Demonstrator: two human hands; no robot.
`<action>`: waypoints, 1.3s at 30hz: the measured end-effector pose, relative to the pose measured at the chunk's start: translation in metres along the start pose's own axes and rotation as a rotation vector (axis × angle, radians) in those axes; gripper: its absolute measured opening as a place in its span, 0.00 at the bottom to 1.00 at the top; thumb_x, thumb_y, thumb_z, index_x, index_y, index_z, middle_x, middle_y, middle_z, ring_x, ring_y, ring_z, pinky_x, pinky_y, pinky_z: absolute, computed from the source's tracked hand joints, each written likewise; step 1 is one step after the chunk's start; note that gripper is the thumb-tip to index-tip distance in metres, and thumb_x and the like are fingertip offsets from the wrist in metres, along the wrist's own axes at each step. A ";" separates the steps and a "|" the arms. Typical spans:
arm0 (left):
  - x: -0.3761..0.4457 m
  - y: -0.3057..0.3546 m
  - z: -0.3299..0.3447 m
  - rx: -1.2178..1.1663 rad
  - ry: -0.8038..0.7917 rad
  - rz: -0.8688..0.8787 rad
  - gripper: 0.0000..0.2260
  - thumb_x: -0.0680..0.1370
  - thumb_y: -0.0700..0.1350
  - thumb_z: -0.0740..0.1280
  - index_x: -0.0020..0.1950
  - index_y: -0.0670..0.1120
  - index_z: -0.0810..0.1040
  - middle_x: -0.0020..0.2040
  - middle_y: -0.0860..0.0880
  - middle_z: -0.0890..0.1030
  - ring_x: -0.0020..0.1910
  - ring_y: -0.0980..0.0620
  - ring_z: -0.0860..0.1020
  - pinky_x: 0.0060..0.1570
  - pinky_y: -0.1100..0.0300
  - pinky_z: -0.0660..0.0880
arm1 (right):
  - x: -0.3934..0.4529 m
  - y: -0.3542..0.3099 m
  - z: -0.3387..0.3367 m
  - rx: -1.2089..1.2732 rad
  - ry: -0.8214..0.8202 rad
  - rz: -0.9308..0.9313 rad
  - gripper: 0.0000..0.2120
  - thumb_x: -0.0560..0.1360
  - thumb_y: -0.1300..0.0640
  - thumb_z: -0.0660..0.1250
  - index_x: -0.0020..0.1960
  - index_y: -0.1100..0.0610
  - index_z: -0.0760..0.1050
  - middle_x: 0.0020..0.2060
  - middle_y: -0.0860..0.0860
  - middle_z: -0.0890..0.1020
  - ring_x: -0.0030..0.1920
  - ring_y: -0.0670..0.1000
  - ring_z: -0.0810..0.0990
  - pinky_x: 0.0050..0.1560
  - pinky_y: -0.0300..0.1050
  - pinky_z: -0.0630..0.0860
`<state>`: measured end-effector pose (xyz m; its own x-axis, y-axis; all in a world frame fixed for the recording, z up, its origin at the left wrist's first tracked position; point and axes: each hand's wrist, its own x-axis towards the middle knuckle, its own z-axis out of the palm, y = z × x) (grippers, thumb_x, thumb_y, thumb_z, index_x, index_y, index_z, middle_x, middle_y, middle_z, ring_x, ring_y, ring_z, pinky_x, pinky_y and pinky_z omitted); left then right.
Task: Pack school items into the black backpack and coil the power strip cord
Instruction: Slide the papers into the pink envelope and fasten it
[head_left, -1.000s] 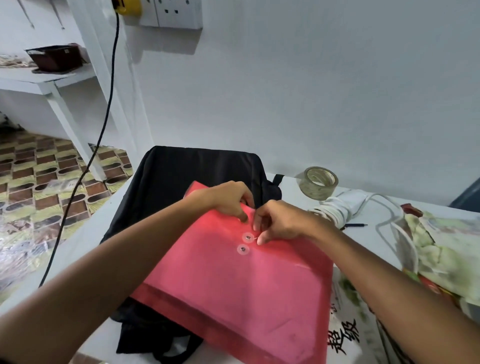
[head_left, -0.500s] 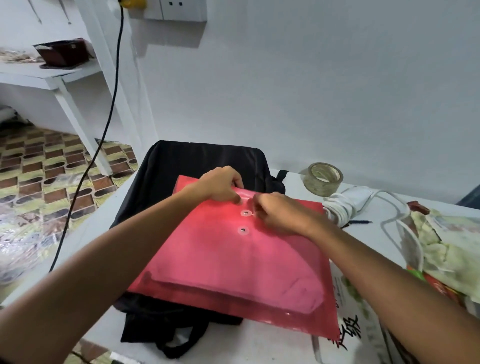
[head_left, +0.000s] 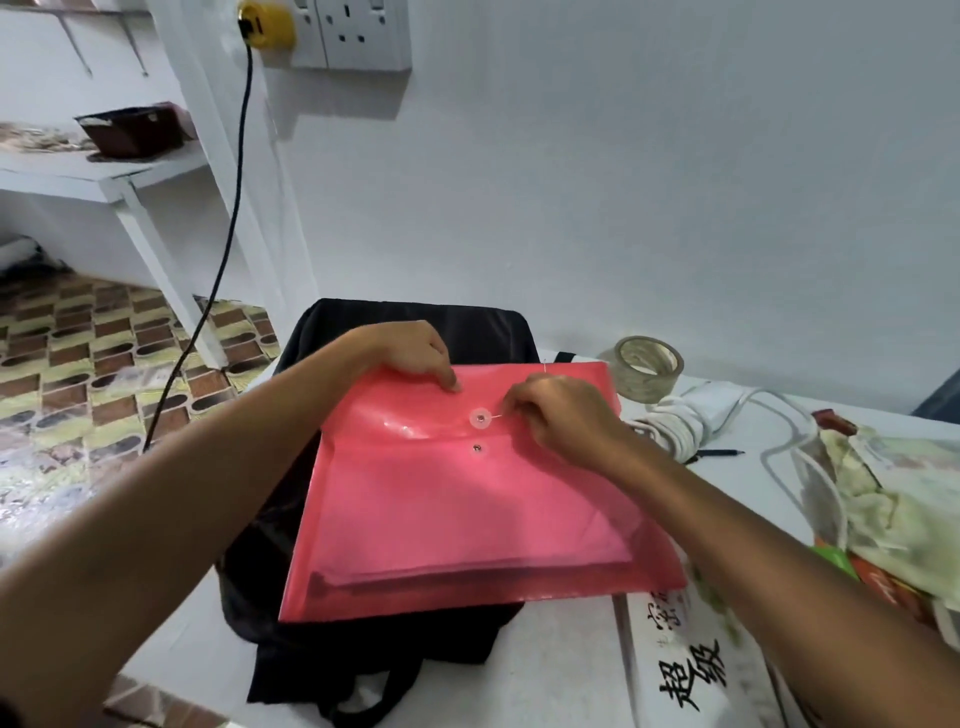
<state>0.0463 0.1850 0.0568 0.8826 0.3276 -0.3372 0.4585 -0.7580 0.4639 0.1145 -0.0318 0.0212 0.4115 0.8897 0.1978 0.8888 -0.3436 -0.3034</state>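
A red plastic envelope folder (head_left: 467, 509) lies flat on top of the black backpack (head_left: 363, 644) on the white table. My left hand (head_left: 415, 353) grips the folder's top edge, fingers curled over the flap. My right hand (head_left: 561, 415) pinches the thin closure string beside the upper round button (head_left: 481, 418); a second button (head_left: 477, 448) sits just below it. The white power strip (head_left: 711, 405) with its bundled cord (head_left: 670, 431) lies to the right of the folder.
A roll of clear tape (head_left: 648, 368) stands by the wall. A pen (head_left: 717, 453) lies near the cord. A printed bag (head_left: 893, 509) fills the right side. A black cable (head_left: 228, 228) hangs from a yellow plug (head_left: 265, 23) in the wall socket.
The folder has swung round and now lies square to me, further right on the backpack. My right hand has drawn the string out to the right of the upper button.
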 end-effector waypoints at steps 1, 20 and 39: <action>-0.001 0.002 -0.005 0.001 -0.038 0.006 0.05 0.71 0.47 0.74 0.36 0.48 0.82 0.34 0.53 0.81 0.36 0.53 0.78 0.41 0.59 0.75 | 0.002 -0.001 -0.001 0.004 0.002 -0.002 0.16 0.74 0.65 0.60 0.54 0.53 0.81 0.52 0.51 0.82 0.55 0.55 0.78 0.51 0.49 0.73; -0.017 -0.009 -0.014 -0.600 -0.299 0.047 0.19 0.66 0.30 0.71 0.56 0.38 0.76 0.50 0.37 0.83 0.45 0.43 0.83 0.41 0.49 0.81 | 0.016 0.006 -0.024 0.074 0.158 0.039 0.13 0.74 0.64 0.62 0.49 0.53 0.83 0.43 0.52 0.80 0.47 0.56 0.79 0.46 0.47 0.72; -0.019 -0.031 0.066 -0.811 -0.273 -0.067 0.09 0.77 0.36 0.66 0.57 0.42 0.78 0.48 0.44 0.84 0.40 0.50 0.84 0.41 0.56 0.81 | -0.010 0.020 0.021 0.189 -0.029 0.073 0.15 0.73 0.66 0.61 0.48 0.53 0.83 0.44 0.51 0.79 0.47 0.54 0.78 0.50 0.51 0.75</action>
<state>0.0081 0.1653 -0.0055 0.8428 0.1314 -0.5219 0.5331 -0.0701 0.8432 0.1243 -0.0413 -0.0065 0.4649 0.8737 0.1431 0.8022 -0.3472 -0.4857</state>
